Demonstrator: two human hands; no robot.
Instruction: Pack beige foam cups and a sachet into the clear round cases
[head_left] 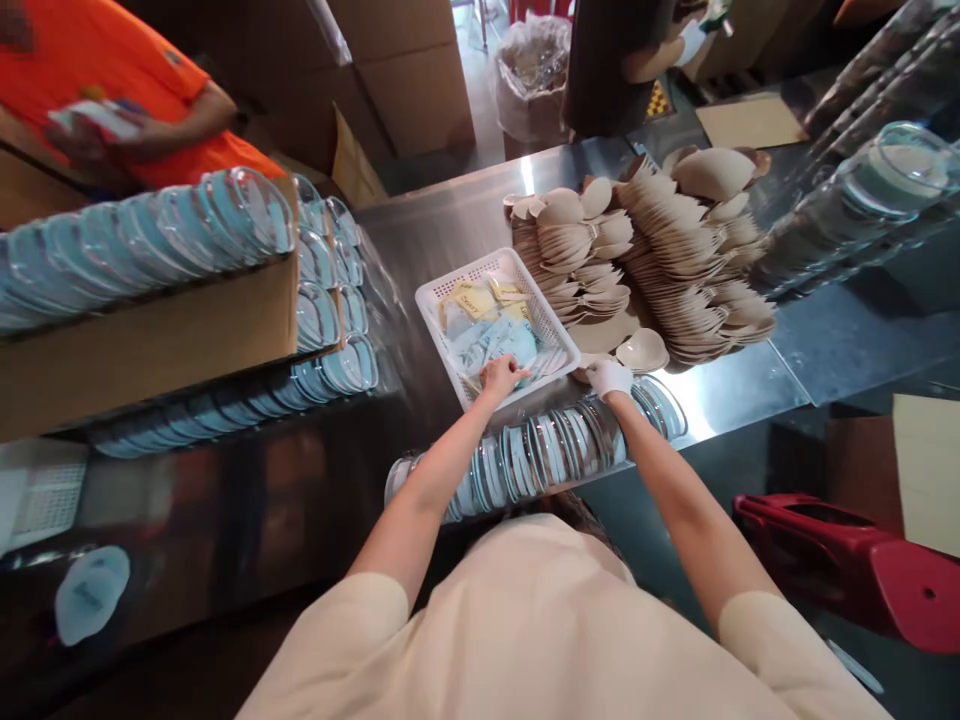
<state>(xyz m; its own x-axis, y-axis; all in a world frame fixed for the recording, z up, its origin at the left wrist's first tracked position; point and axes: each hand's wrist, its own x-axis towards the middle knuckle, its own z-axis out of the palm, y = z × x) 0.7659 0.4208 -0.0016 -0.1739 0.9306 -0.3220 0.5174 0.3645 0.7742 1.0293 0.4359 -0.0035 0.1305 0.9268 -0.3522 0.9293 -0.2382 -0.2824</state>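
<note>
My bare left hand [501, 378] is over the near side of a white perforated basket [551, 325], its fingers curled down among small flat packets. Pale blue packets [495, 343] lie nearest to it, with yellow printed packets [474, 300] behind them; whether one is between my fingers is hidden. My right hand [610, 379], in a white glove, closes on the edge of a brown moulded paper dish [588, 364] at the basket's right corner. Beside that hand lies another rounded brown dish [643, 350]. Below both hands runs a row of clear-lidded containers [532, 458].
Nested stacks of brown dishes [675, 260] stand at the right on the metal table [405, 225]. A cardboard box [150, 335] with rows of clear-lidded containers [150, 230] is at left. A person in orange [142, 90] and another in dark clothes [611, 70] stand across. A red stool [847, 560] is lower right.
</note>
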